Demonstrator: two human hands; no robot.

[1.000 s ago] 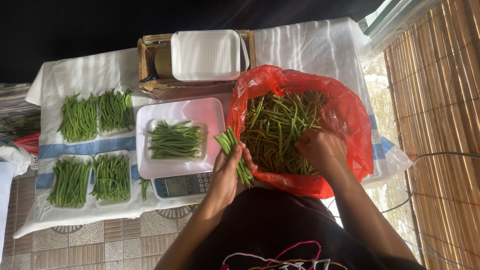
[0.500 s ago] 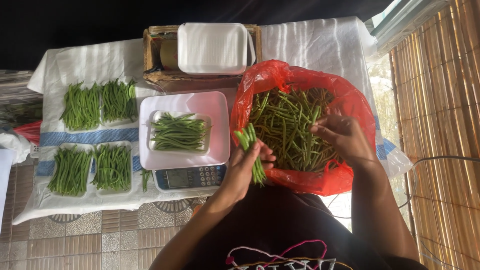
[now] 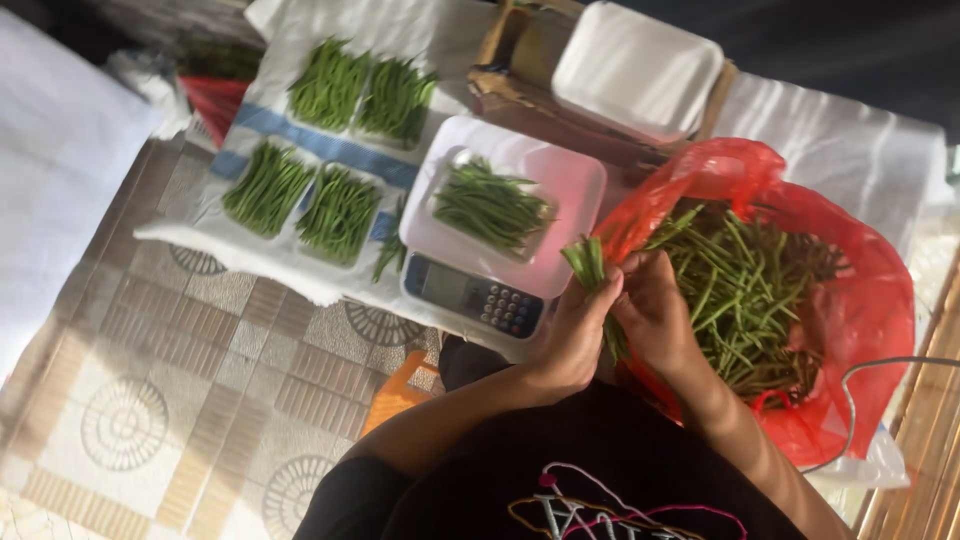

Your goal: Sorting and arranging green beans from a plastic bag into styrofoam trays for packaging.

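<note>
Head view: both hands gather 1 bunch of green beans beside the scale.

We judge the loose bunch of long green beans could splay or drop a pod, since our left hand grips only its lower part while our right hand pinches alongside; it stands between them, left of the red plastic bag of beans and right of the white digital scale.

A small bunch of green beans stands roughly upright, tips fanned at the top (lower ends hidden), just beside the red bag's rim.
</note>
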